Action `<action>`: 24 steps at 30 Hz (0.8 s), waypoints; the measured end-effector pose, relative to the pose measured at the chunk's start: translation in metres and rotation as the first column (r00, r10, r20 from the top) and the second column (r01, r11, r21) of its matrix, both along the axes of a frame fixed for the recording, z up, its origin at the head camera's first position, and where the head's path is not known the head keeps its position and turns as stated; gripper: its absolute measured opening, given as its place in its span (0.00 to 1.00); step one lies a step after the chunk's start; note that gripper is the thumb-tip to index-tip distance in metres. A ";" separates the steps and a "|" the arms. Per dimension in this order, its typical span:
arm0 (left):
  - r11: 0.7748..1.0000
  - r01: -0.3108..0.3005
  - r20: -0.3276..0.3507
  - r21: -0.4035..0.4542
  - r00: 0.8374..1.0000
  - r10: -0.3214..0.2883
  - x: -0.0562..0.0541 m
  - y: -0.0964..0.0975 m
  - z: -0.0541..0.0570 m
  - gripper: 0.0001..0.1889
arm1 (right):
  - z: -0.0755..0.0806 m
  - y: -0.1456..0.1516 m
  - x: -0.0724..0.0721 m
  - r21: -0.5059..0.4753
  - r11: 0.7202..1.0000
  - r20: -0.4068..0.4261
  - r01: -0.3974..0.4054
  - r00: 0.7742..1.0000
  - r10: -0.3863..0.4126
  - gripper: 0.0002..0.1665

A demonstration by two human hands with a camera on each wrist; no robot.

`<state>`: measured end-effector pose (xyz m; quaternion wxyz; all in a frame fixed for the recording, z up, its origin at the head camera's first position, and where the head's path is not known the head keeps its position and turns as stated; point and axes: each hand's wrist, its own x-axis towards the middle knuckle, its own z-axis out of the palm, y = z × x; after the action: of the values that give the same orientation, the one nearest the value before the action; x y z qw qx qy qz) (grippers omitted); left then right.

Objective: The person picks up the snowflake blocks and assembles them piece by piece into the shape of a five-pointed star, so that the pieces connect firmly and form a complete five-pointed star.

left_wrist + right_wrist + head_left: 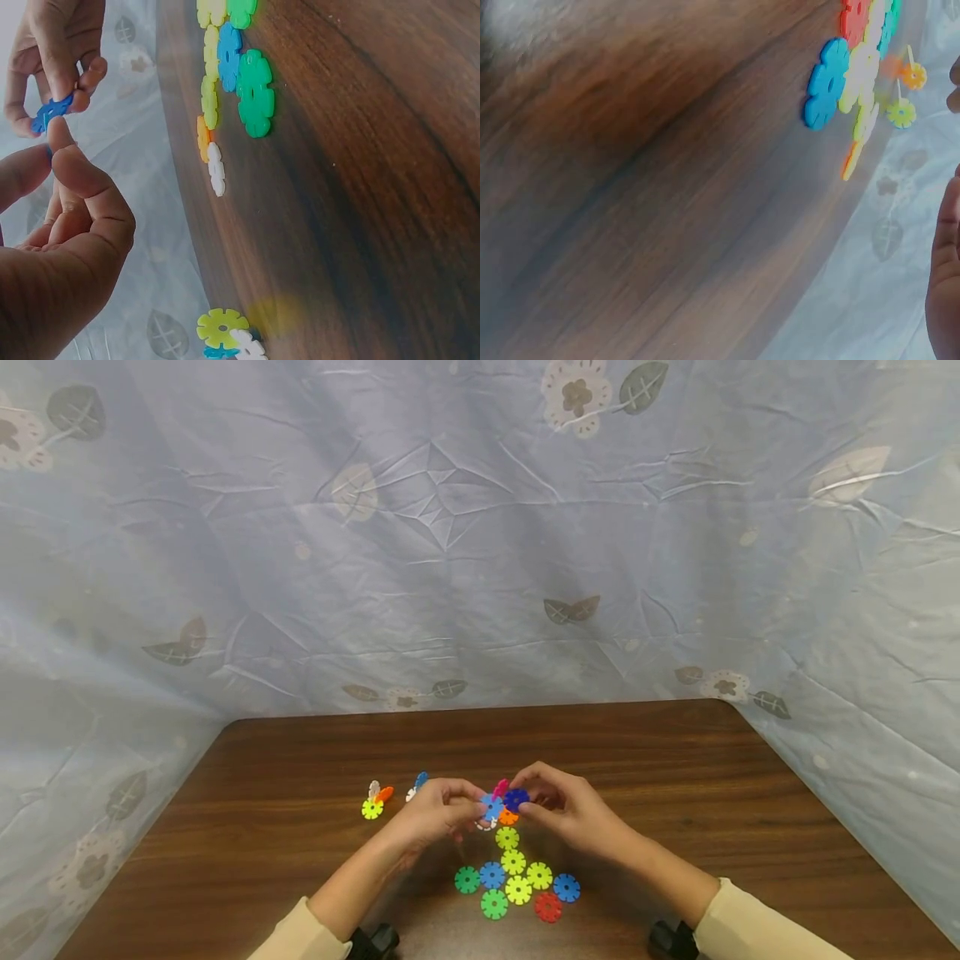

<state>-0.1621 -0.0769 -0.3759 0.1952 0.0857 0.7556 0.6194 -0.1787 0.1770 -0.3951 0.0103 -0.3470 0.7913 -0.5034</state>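
Note:
Above the table, my left hand (437,814) pinches a light blue notched plastic disc (491,807) between thumb and fingers. Facing it, my right hand (564,806) pinches a dark blue notched disc (517,800). The two discs meet or overlap; whether their notches are joined I cannot tell. A pink disc (500,788) shows edge-on just behind them, its support hidden. Below the hands lie an orange disc (508,817) and a white disc (216,169). In the left wrist view, the fingertips cover most of the left hand's disc.
Nearer me on the brown table (262,852) lies a flat group of yellow discs (513,861), with green (467,880), blue (567,887) and red (548,907) ones. Small joined clusters, one with a yellow-green disc (372,808), stand at left. A patterned cloth (480,568) hangs behind.

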 end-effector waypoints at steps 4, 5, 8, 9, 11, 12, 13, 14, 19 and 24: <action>1.000 0.006 0.011 0.018 1.000 -0.006 0.000 0.000 0.001 0.14 | 0.001 -0.002 0.002 -0.008 1.000 -0.020 0.011 1.000 -0.011 0.13; 1.000 0.008 0.012 0.023 1.000 -0.008 0.000 0.000 0.001 0.14 | 0.002 -0.003 0.003 -0.009 1.000 -0.026 0.013 1.000 -0.013 0.13; 0.999 0.013 0.015 0.042 1.000 -0.014 0.000 0.000 0.000 0.14 | 0.002 -0.003 0.004 -0.015 1.000 -0.039 0.015 0.999 -0.016 0.12; 0.999 0.014 0.016 0.047 1.000 -0.015 0.000 0.000 0.000 0.14 | 0.002 -0.003 0.004 -0.020 1.000 -0.040 0.014 0.999 -0.014 0.12; 0.998 0.017 0.018 0.058 1.000 -0.018 0.000 0.000 -0.001 0.14 | 0.002 -0.003 0.004 -0.031 0.999 -0.039 0.009 0.999 -0.010 0.11; 0.998 0.017 0.018 0.064 1.000 -0.019 0.000 0.000 -0.001 0.14 | 0.002 -0.003 0.005 -0.038 0.999 -0.037 0.007 0.999 -0.009 0.11; 0.998 0.018 0.018 0.068 1.000 -0.019 0.000 0.000 -0.001 0.14 | 0.002 -0.003 0.005 -0.045 0.999 -0.036 0.004 0.999 -0.005 0.11; 0.997 0.018 0.020 0.073 1.000 -0.020 0.000 0.000 -0.001 0.14 | 0.002 -0.003 0.005 -0.051 0.999 -0.034 0.001 0.999 -0.003 0.11; 0.995 0.025 0.027 0.094 0.999 -0.028 0.001 0.000 0.000 0.14 | 0.001 -0.004 0.005 -0.069 0.998 -0.045 -0.011 0.999 0.008 0.11; 0.992 0.031 0.031 0.121 0.999 -0.035 0.002 0.001 0.001 0.13 | 0.001 -0.006 0.005 -0.076 0.997 -0.054 -0.019 0.998 0.015 0.10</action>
<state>-0.1606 -0.0758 -0.3753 0.2123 0.0996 0.7118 0.6620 -0.1734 0.1708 -0.3937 -0.0196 -0.3671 0.7685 -0.5237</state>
